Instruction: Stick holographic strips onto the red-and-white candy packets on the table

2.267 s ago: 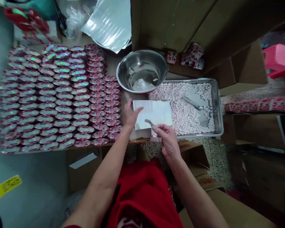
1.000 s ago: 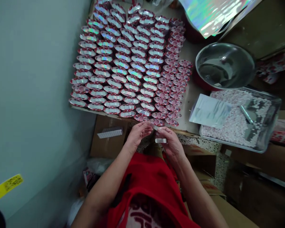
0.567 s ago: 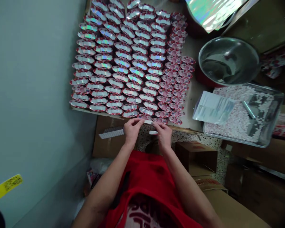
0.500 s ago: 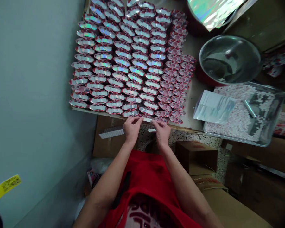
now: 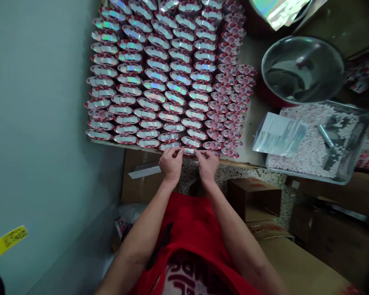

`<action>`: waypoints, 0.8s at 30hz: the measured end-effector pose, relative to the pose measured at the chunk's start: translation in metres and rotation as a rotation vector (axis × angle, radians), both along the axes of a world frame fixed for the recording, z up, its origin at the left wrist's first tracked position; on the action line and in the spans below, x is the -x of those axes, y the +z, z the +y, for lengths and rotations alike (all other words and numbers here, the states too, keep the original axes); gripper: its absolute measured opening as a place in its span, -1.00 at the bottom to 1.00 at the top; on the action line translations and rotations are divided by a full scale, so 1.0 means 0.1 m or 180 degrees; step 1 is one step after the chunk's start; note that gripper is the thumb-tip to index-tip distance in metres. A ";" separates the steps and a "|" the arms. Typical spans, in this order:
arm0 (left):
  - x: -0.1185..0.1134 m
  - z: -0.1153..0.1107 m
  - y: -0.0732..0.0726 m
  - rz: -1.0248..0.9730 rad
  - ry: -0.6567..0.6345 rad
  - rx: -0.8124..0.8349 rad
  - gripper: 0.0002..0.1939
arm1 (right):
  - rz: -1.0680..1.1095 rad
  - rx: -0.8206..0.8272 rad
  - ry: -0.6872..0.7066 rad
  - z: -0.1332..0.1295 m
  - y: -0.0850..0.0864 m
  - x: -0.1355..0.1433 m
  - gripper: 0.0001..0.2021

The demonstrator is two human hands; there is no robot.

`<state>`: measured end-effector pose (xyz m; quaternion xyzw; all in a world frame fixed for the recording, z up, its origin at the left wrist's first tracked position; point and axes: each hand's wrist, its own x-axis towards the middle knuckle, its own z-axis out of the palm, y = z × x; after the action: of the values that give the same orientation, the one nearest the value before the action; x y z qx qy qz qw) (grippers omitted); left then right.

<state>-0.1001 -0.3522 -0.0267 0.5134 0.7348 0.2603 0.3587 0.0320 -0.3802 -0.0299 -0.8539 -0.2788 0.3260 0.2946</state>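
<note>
My left hand (image 5: 171,164) and my right hand (image 5: 207,164) meet the front edge of the table, each pinching one end of a small white strip (image 5: 189,151). The strip lies across the top of a red-and-white pack in the front row. Rows of such packs with white, shiny tops (image 5: 126,119) stand close together beyond my hands. Toward the right, narrower columns of packs show pink round spots (image 5: 215,116) on top instead. A sheet of white strips (image 5: 144,172) is to the left of my left hand, below the table edge.
On the right are a steel bowl (image 5: 303,69), a metal tray (image 5: 346,178) of small pale pieces with a metallic tube (image 5: 326,136), and a silvery packet (image 5: 279,134) over its left side. An open cardboard box (image 5: 254,198) stands below the table. A wall (image 5: 39,102) bounds the left.
The white strip has come down onto a front-row pack, between both hands. A second white piece under my right fingers no longer shows. The view has shifted slightly.
</note>
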 end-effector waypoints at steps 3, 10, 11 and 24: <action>0.00 0.00 -0.02 -0.0009 0.0022 0.0044 -0.89 | 0.0027 0.0001 -0.0011 0.01 0.00 0.01 -0.62; 0.00 0.00 -0.01 -0.0074 0.0034 -0.0033 -0.90 | 0.0034 0.0014 -0.0025 0.01 0.00 0.01 -0.61; 0.00 0.00 -0.02 -0.0101 0.0048 -0.0038 -0.90 | 0.0030 0.0030 -0.0013 0.02 0.00 0.01 -0.61; -0.06 0.02 -0.01 0.0024 0.0518 0.0086 -0.60 | -0.0539 0.0423 -0.0301 0.08 0.06 0.02 -0.54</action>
<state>-0.0942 -0.3505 -0.0280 0.4481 0.7790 0.2767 0.3404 0.0299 -0.3725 -0.0244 -0.9082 -0.2399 0.2563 0.2278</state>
